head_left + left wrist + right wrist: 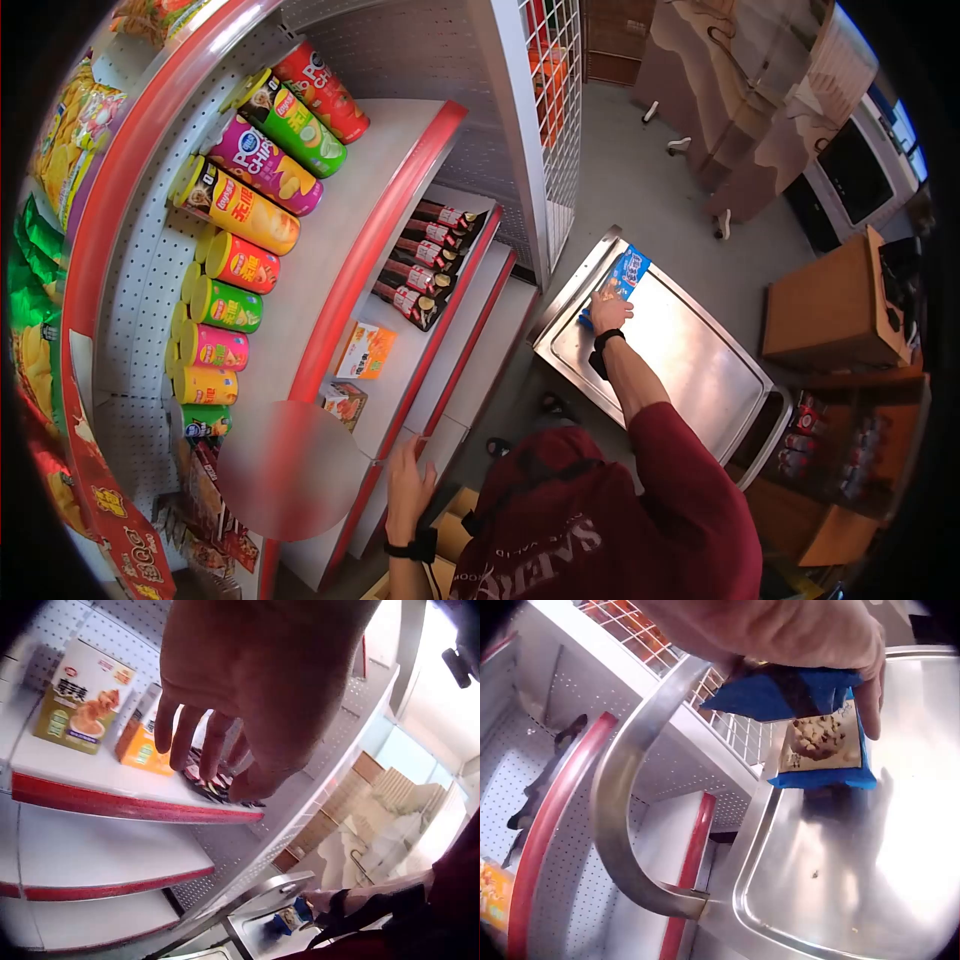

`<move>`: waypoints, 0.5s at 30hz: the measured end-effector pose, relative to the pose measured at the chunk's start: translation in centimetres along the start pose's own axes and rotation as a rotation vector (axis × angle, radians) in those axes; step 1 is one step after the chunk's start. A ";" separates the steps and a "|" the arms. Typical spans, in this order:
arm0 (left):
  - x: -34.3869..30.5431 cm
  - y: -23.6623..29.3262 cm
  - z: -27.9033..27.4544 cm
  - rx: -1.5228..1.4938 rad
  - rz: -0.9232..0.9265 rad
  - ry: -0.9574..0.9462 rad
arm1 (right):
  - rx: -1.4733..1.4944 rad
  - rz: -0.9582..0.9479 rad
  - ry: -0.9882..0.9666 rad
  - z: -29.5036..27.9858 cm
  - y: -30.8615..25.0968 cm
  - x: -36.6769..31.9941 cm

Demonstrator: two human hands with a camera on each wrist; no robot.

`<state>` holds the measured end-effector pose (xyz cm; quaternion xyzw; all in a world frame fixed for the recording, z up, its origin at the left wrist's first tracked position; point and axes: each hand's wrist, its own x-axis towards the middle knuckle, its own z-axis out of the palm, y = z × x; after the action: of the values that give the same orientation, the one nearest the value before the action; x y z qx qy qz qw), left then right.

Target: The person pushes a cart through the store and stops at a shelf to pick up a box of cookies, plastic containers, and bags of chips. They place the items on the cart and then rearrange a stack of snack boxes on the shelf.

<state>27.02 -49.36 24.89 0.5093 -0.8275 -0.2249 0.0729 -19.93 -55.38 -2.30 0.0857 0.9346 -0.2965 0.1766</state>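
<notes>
At the far left end of a metal cart top, my right hand (610,312) grips a blue snack packet (630,270). In the right wrist view the hand (780,634) is over blue packaging (784,694), fingers bent around its edge, with a cookie-pictured packet (823,746) right beside it above the metal. My left hand (408,485) is raised near the shelf edge and holds nothing. The left wrist view shows that hand (247,697) with fingers loosely extended, in front of an orange box (142,750) and dark packets (206,780) on a shelf.
Chip canisters (255,215) line the upper shelf at left. A boxed snack (86,697) stands on the shelf in the left wrist view. The cart (690,350) has a curved handle (619,817). A white wire grid (550,90) stands behind, and a cardboard box (820,300) at right.
</notes>
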 end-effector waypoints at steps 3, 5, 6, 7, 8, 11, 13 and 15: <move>-3.6 -0.8 -1.4 -0.024 -0.162 -0.010 | -0.081 -0.012 -0.011 2.2 0.7 0.8; -5.4 -0.7 -2.8 -0.053 -0.225 -0.007 | -0.062 -0.015 -0.043 3.0 1.5 1.5; -6.3 -0.6 -3.4 -0.069 -0.317 0.007 | -0.061 -0.047 -0.073 2.9 1.8 1.4; -7.0 -0.6 -4.0 -0.085 -0.407 0.017 | -0.060 -0.075 -0.099 2.4 1.9 1.2; -7.5 -0.5 -4.5 -0.084 -0.409 0.013 | -0.063 -0.072 -0.100 2.0 2.0 1.0; -9.4 -0.8 -6.4 -0.123 -0.473 0.059 | -0.011 -0.124 -0.164 -0.2 2.0 -0.2; -10.9 -1.6 -8.8 0.041 -0.305 0.039 | 0.062 -0.162 -0.159 -0.5 2.3 -0.5; -12.8 -0.7 -13.6 0.081 -0.170 0.124 | 0.013 -0.316 -0.119 0.1 4.8 0.1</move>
<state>38.41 -42.47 38.04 0.5930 -0.7837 -0.1646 0.0839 -18.71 -51.54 -4.90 -0.0787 0.9224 -0.3313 0.1822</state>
